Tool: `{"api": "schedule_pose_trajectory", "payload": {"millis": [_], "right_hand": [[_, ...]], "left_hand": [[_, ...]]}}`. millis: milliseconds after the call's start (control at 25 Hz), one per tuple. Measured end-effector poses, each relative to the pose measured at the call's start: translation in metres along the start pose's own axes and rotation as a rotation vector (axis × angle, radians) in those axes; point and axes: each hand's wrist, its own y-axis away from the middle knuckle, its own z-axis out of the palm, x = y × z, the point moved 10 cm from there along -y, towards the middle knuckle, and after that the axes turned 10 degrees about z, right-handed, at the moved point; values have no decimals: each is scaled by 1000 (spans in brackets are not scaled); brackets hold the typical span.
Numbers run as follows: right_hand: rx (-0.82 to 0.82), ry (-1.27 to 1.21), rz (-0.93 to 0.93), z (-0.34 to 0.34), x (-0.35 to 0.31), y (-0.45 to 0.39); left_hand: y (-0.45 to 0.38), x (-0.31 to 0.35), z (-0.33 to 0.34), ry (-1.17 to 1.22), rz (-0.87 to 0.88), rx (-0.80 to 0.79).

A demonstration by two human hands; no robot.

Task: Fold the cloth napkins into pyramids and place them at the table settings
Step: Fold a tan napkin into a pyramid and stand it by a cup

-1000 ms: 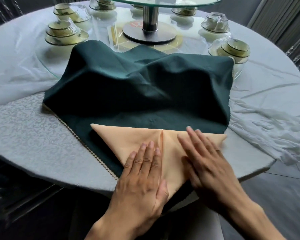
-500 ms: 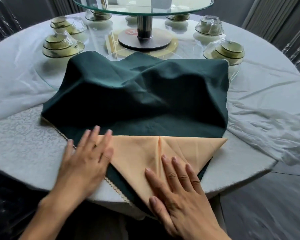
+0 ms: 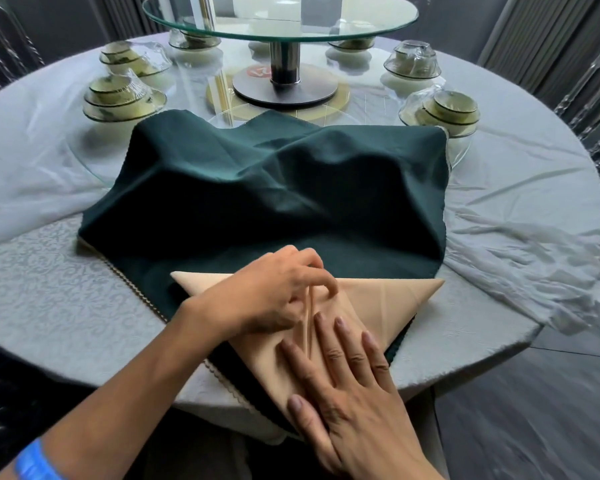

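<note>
Head-worn view, forward-down, close over table (image 3: pixel 49 306)

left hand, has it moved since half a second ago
Yes. The left hand has come right, off the green cloth at the peach napkin's left corner, to the napkin's centre seam, fingers now curled there.

Bare surface (image 3: pixel 49 299) lies open at nine o'clock and at three o'clock. At twelve o'clock the humped green cloth (image 3: pixel 257 188) blocks the way; beyond it stand wrapped bowl stacks (image 3: pixel 123 100) at eleven and one, and the glass turntable (image 3: pixel 279 15) overhangs
</note>
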Motion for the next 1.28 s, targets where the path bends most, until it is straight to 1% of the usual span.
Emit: {"api": "schedule_pose_trajectory", "payload": {"millis": [80,240,320,520,560,640,720,800,840,880,960,1040,1120,1160,1200,1240,1280], "right_hand": [[-6,-6,-2,0,-1,1],[9,3,-12,0,0,1],[28,-6,-2,-2,0,1],[47,-23,-2,-4,-1,0],[40,-22,1,-4,-1,0],[20,-32,12,-3,0,1],[-21,-39,12,-1,0,0],[-46,-63,4,-3,-1,0],[-46,-123,6,-7,-1,0],[-33,-246,39,-17,1,-1],[-13,-595,219,-47,11,-5],[27,-827,359,-79,16,-9],[87,-954,367,-108,21,-20],[71,-1034,336,-117,24,-30],[7,-1115,280,-123,26,-42],[-113,-1191,197,-125,24,-54],[-269,-1267,116,-120,21,-64]], "left_hand": [[-3,-12,-3,154,-52,-55],[-7,-15,-9,336,-69,-58],[-8,-17,-9,385,-76,-46],[2,-28,-10,473,-151,59],[3,-29,-9,478,-155,59],[0,-25,-10,458,-140,-1],[-6,-17,-10,446,-115,-106],[-5,-8,-12,484,-104,-175],[-3,-5,-17,520,-104,-174],[0,-1,-25,563,-101,-144],[7,14,-46,640,-50,-36],[17,44,-76,672,52,79],[31,80,-113,660,207,254],[38,89,-127,576,240,343],[44,87,-133,455,227,397],[45,79,-128,416,179,359],[43,67,-110,526,122,229]]}}
